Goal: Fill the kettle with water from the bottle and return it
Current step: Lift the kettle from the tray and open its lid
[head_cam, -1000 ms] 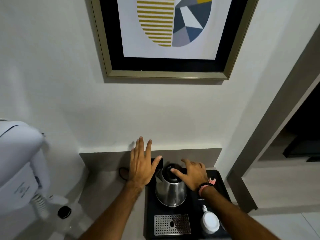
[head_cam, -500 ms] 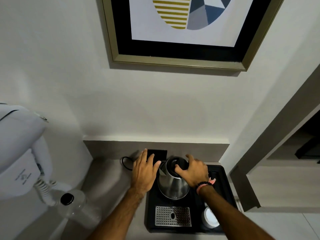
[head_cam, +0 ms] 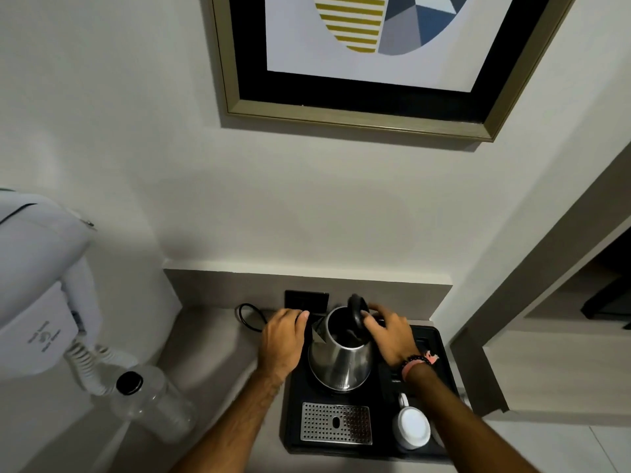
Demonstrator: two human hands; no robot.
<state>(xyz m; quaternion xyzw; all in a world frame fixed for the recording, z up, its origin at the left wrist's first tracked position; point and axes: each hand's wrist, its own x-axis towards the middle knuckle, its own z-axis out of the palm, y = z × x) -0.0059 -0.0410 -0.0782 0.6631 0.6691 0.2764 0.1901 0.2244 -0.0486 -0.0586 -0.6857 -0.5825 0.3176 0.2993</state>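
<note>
A steel kettle [head_cam: 339, 363] stands on a black tray [head_cam: 440, 339] by the wall. Its black lid [head_cam: 356, 310] is tipped up and the dark inside shows. My right hand [head_cam: 391, 334] grips the lid and the kettle's top from the right. My left hand [head_cam: 281, 339] rests beside the kettle's left side near the spout, fingers together, holding nothing. A clear plastic bottle [head_cam: 153, 404] with a black cap stands on the counter at the lower left, apart from both hands.
A white cup [head_cam: 411, 426] and a perforated metal drip grid [head_cam: 336, 423] sit at the tray's front. A black cable [head_cam: 247, 317] and wall socket [head_cam: 306, 301] lie behind. A wall-mounted hair dryer [head_cam: 37, 285] hangs at left; a framed picture [head_cam: 239, 93] above.
The kettle's lid, shut a second ago, now stands open under my right hand. My left hand came down from the wall to the kettle's left side. The view shifted downward.
</note>
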